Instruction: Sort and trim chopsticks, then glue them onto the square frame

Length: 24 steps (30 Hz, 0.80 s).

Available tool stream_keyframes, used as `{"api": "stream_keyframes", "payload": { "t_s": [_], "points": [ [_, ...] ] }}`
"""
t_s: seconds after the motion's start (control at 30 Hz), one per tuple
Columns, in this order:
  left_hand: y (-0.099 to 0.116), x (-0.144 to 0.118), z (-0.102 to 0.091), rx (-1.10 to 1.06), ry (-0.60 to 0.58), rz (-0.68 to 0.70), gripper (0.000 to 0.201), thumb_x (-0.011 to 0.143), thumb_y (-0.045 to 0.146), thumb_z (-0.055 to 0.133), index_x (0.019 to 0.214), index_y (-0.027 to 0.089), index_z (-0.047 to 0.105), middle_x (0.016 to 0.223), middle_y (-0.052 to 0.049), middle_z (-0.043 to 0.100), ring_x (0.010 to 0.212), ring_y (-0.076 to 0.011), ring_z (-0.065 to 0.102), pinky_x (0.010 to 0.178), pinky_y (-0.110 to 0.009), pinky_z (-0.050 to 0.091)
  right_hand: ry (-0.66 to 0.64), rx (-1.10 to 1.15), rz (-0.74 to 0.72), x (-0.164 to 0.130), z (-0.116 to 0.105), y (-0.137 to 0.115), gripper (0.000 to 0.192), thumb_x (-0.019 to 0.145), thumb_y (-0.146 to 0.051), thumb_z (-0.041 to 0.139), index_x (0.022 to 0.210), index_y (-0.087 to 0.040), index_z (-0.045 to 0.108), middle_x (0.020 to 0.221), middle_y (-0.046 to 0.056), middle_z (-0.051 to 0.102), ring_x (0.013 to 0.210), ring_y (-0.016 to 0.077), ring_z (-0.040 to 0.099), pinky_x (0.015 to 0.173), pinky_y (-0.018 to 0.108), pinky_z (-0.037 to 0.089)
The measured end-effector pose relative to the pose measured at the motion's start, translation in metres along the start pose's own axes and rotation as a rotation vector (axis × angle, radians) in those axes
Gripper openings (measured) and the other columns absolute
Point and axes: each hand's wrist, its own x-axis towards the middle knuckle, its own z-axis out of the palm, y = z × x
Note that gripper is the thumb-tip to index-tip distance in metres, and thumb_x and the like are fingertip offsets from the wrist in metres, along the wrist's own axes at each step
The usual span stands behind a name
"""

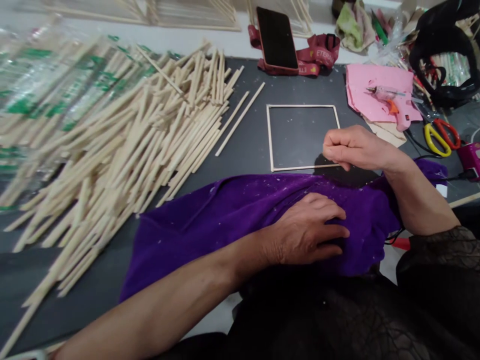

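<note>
On the dark table [243,150], just beyond a rumpled purple cloth [225,215], lies a square frame of thin sticks [302,106]; the right hand [356,147] sits at its near right corner, fingers curled narrow and pinching that corner, though the grip itself is partly hidden; the left hand [311,230] lies flat on the cloth, fingers spread loosely, holding nothing. To the left sprawls a big heap of loose sticks [123,140]; to the right, on pink sheets [375,90], rests a glue gun [392,100], with scissors [440,135] just beside and a phone [276,37] farther back. The frame looks slight; a hard pinch or a twist at one corner would likely crack a joint or skew the square; dragging the cloth could catch the near stick and pull the frame out of true.
</note>
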Motion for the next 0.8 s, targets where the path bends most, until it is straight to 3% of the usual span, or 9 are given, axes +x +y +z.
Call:
{"api": "stream_keyframes", "payload": {
  "t_s": [0.13, 0.27, 0.4, 0.5, 0.6, 0.7, 0.8],
  "points": [
    [0.0, 0.0, -0.001, 0.012, -0.018, 0.003, 0.027, 0.094, 0.042, 0.058, 0.103, 0.022, 0.073, 0.114, -0.008, 0.07, 0.107, -0.0233, 0.062, 0.099, -0.042, 0.042, -0.013, -0.012, -0.039, -0.002, -0.001, -0.001, 0.013, 0.088, -0.019, 0.055, 0.076, -0.016, 0.056, 0.061, -0.006, 0.054, 0.053, 0.0045, 0.05, 0.055, 0.02, 0.034],
    [-0.001, -0.001, 0.0, 0.028, -0.004, 0.025, 0.024, 0.095, 0.038, 0.057, 0.102, 0.021, 0.072, 0.113, -0.008, 0.07, 0.107, -0.0233, 0.062, 0.098, -0.042, 0.042, 0.087, 0.036, -0.071, 0.0, -0.007, 0.0, 0.008, 0.086, -0.016, 0.057, 0.078, -0.016, 0.059, 0.064, -0.005, 0.055, 0.055, 0.0045, 0.051, 0.056, 0.019, 0.036],
    [0.0, 0.001, -0.001, 0.045, -0.002, 0.026, 0.02, 0.095, 0.031, 0.056, 0.102, 0.021, 0.071, 0.112, -0.008, 0.07, 0.106, -0.0232, 0.062, 0.095, -0.041, 0.044, 0.087, 0.053, -0.11, 0.017, -0.006, -0.017, 0.009, 0.085, -0.013, 0.056, 0.076, -0.014, 0.058, 0.067, -0.005, 0.054, 0.06, 0.004, 0.052, 0.059, 0.017, 0.037],
    [0.001, 0.001, -0.002, 0.053, -0.019, 0.008, 0.02, 0.094, 0.032, 0.056, 0.103, 0.022, 0.07, 0.114, -0.008, 0.07, 0.106, -0.0232, 0.062, 0.093, -0.041, 0.045, 0.099, 0.162, -0.139, 0.039, 0.012, -0.041, 0.01, 0.087, -0.015, 0.057, 0.077, -0.014, 0.058, 0.072, -0.005, 0.057, 0.065, 0.0038, 0.052, 0.062, 0.016, 0.04],
    [0.001, -0.001, -0.001, 0.052, -0.035, -0.009, 0.021, 0.094, 0.035, 0.056, 0.104, 0.022, 0.07, 0.115, -0.008, 0.069, 0.106, -0.023, 0.063, 0.095, -0.042, 0.045, 0.105, 0.37, -0.174, 0.055, 0.045, -0.056, 0.01, 0.092, -0.02, 0.055, 0.083, -0.015, 0.058, 0.079, -0.004, 0.06, 0.067, 0.0036, 0.053, 0.062, 0.015, 0.042],
    [0.002, -0.003, 0.001, 0.048, -0.045, -0.011, 0.023, 0.093, 0.036, 0.056, 0.106, 0.023, 0.07, 0.116, -0.007, 0.068, 0.106, -0.023, 0.063, 0.096, -0.043, 0.047, 0.07, 0.48, -0.196, 0.062, 0.075, -0.054, 0.011, 0.091, -0.017, 0.057, 0.081, -0.015, 0.057, 0.08, -0.003, 0.062, 0.071, 0.0047, 0.055, 0.065, 0.016, 0.044],
    [0.0, -0.004, -0.002, 0.033, 0.017, 0.03, 0.028, 0.093, 0.042, 0.059, 0.108, 0.021, 0.069, 0.114, -0.008, 0.07, 0.106, -0.0226, 0.065, 0.093, -0.04, 0.05, 0.074, 0.545, -0.242, 0.067, 0.077, -0.044, 0.012, 0.088, -0.015, 0.061, 0.076, -0.014, 0.056, 0.074, -0.004, 0.06, 0.066, 0.0041, 0.053, 0.062, 0.016, 0.043]
  ]
}}
